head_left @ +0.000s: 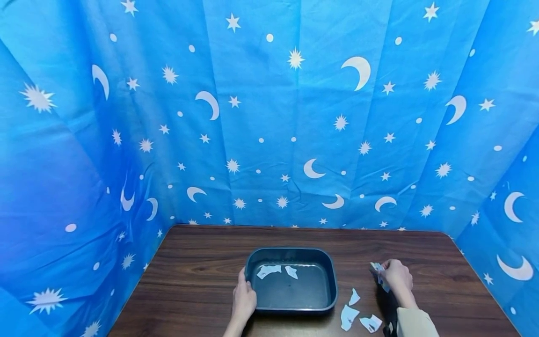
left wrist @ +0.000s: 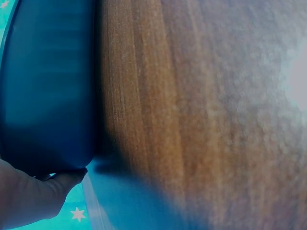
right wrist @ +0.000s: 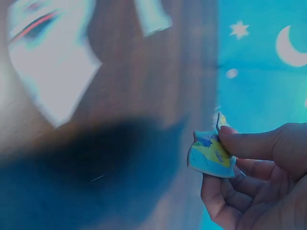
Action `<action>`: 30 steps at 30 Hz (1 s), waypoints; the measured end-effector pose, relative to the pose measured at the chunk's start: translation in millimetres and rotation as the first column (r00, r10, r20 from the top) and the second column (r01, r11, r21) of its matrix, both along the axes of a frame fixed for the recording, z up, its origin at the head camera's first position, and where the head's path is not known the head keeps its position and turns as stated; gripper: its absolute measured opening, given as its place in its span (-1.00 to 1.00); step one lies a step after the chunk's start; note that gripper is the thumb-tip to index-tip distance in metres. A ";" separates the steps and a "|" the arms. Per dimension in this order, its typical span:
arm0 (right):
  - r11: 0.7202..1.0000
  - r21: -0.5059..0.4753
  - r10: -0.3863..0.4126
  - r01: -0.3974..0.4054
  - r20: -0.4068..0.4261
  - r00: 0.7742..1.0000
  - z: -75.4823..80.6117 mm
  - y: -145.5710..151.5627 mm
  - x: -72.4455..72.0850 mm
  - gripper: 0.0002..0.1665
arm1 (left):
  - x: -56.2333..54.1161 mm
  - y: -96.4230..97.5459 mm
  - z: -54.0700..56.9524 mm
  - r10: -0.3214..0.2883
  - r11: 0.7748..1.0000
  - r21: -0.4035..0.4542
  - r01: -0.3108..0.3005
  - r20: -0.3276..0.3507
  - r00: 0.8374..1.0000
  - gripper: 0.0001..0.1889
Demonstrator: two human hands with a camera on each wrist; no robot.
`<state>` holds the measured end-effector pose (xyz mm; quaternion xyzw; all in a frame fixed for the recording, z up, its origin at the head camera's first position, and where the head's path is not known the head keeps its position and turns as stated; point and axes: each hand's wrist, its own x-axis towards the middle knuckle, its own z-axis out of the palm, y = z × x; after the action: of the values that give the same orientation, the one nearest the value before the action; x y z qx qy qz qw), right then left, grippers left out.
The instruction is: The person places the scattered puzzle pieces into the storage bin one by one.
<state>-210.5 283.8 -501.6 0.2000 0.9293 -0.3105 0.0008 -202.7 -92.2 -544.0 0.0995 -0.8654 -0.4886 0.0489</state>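
Observation:
My left hand (head_left: 244, 298) grips the left end of a dark rectangular tray (head_left: 290, 308), and in the left wrist view its fingers lie against the tray's end wall (left wrist: 48, 96). Two pale, irregular pieces (head_left: 269, 270) lie inside the tray toward its back. My right hand (head_left: 397, 276), right of the tray and over the table, pinches a flat puzzle piece (right wrist: 208, 155) between thumb and fingers. That piece has curved edges and blue and yellow print. A bit of printed edge (right wrist: 221, 120) also shows above the thumb.
Several loose pale pieces (head_left: 348, 317) lie on the brown wooden table (head_left: 202, 262), between the tray and my right forearm. A blue curtain (head_left: 269, 117) with white moons and stars hangs behind the table and along both sides.

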 end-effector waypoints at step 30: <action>0.897 -0.247 0.390 -0.367 0.047 0.920 56.1 -145.6 -66.5 -0.88 | 5.6 -1.7 2.6 0.006 0.999 -0.053 -0.010 -0.074 0.997 -0.58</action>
<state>-276.9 138.2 -445.5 0.0284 0.9064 -0.4013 0.1291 -197.1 -93.9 -541.3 0.0835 -0.8754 -0.4683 0.0856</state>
